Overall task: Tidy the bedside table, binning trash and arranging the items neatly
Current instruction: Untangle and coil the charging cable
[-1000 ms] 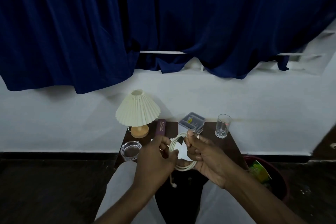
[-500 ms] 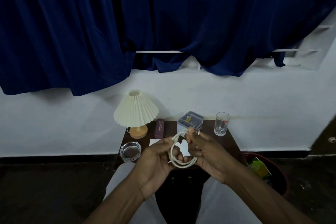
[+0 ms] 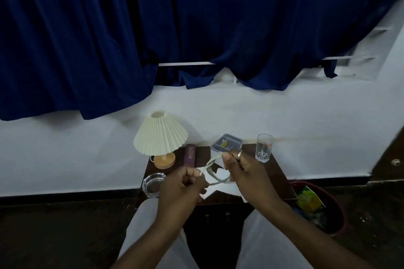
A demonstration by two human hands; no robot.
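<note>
A cream cable is coiled into a loop above the dark wooden bedside table. My right hand pinches the top of the loop. My left hand grips the cable's other strand, fingers curled. Under the hands lies white paper. On the table stand a pleated cream lamp, a maroon case, a glass ashtray, a grey plastic box and a drinking glass.
A dark red bin with a green-yellow wrapper stands on the floor right of the table. The white wall and blue curtain rise behind. My knees in light trousers flank the table's front.
The cable loop has tightened and moved up a little. My left hand has shifted from holding the loop's side to gripping a strand lower left; the dangling plug end is out of sight.
</note>
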